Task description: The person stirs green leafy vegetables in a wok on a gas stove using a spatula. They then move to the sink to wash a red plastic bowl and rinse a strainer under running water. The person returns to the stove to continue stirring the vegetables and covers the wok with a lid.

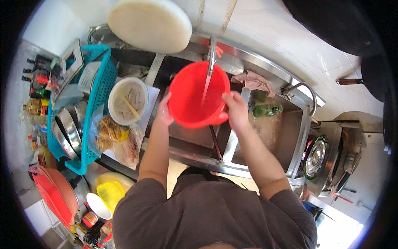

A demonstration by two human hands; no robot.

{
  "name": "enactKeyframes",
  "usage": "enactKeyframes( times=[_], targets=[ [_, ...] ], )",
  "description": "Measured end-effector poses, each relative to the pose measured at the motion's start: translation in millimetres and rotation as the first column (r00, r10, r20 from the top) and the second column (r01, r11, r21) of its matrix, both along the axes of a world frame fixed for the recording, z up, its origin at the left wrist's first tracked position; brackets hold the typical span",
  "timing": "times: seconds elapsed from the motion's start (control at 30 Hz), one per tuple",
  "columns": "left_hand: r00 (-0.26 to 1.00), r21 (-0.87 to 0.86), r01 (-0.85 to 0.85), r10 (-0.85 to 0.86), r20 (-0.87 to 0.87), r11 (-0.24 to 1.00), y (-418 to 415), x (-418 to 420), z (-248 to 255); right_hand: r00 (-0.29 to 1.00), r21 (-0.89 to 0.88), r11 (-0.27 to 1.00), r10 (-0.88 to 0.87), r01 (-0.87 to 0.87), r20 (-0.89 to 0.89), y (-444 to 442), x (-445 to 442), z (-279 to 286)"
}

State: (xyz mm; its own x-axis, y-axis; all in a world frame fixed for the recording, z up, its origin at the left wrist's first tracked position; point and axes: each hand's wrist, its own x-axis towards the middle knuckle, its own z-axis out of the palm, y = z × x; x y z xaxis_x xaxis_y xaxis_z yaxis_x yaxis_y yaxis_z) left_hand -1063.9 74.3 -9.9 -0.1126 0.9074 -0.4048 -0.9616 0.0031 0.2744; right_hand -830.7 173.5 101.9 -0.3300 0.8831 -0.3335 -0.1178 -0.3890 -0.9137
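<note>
A red plastic basin [189, 93] is held up over the middle sink bowl, tilted so that its inside faces me. My left hand [164, 110] grips its left rim and side. On the opposite side, my right hand [236, 107] holds the rim. From the metal faucet [212, 53] a stream of water runs down into the basin. Below it, part of the stainless steel sink [194, 135] is hidden by the basin. A dark stick-like handle [216, 144] leans against the sink's front edge.
Left of the basin stand a white bowl [113, 105] with pale contents and a spoon, bagged food [110, 130], and a teal basket [102, 90] of steel bowls. The right sink bowl holds a green bottle [264, 110]; a pink cloth [253, 81] drapes behind. A round cutting board [149, 25] leans at the back.
</note>
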Motion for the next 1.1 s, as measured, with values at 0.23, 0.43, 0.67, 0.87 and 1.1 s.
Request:
enactKeyframes(
  times=[0.23,0.43,0.67,0.87,1.1],
  targets=[
    [0.763,-0.258,-0.156,-0.049,-0.645,0.953,43,53,12,0.95,-0.187,0.96,-0.245,0.209,-0.196,6,53,-35],
    [0.961,-0.303,-0.223,0.156,-0.228,0.927,-82,54,-51,0.99,-0.236,0.963,0.117,-0.134,-0.082,-67,47,-55],
    [0.856,-0.284,-0.383,0.222,-0.466,0.879,-14,32,-48,0.87,0.177,0.984,-0.098,0.013,0.483,43,-33,-91],
    [0.891,-0.147,-0.337,0.264,-0.37,0.93,-60,76,-38,0.891,0.254,0.959,-0.005,-0.124,0.454,-9,8,-114],
    [0.973,-0.25,-0.221,0.194,-0.127,0.943,-41,45,-107,0.944,0.323,0.916,0.143,-0.24,0.299,1,-56,-69]
  ],
)
